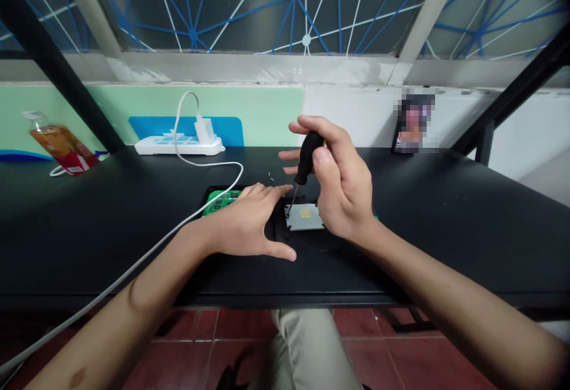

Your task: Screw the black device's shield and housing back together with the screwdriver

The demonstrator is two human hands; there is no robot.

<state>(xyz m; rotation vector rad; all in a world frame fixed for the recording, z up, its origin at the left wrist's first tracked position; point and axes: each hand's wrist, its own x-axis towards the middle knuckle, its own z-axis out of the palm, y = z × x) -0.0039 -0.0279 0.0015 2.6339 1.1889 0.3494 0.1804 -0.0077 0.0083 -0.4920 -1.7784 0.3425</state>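
Note:
My right hand [341, 176] grips the black handle of a screwdriver [308, 157] between thumb and index finger, its other fingers stretched to the left. The thin shaft slants down to the left corner of a silver plate [307, 222] with a small yellowish square, set in a black casing. Fingers spread, my left hand [249, 221] rests palm down over the black casing, its fingertips beside the plate's left edge. Part of a green circuit board [216, 201] shows behind the left hand. Exact contact of the screwdriver tip is too small to tell.
Small screws [271, 176] lie behind the casing on the black table [427, 224]. A white cable [146, 253] crosses the left side from a power strip [178, 145]. A drink bottle [62, 143] leans at far left; a phone-like object [414, 123] stands against the wall.

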